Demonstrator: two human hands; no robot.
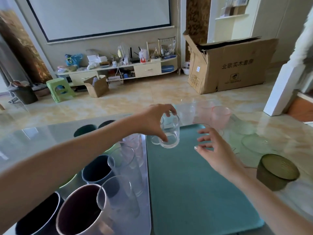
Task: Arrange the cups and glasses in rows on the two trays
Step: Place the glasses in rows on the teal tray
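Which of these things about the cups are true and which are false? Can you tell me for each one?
1. The left hand holds a clear glass mug by its rim. True.
2. The right hand is carrying a pink cup. False: it holds nothing, its fingers loosely spread over the teal tray.
3. The teal tray is packed full of cups. False: most of it is bare, and only the clear glass mug is over its far end.
4. Dark cups and tall clear glasses stand on the left tray. True.
5. The green cup is on the teal tray. False: it is on the table, right of that tray.
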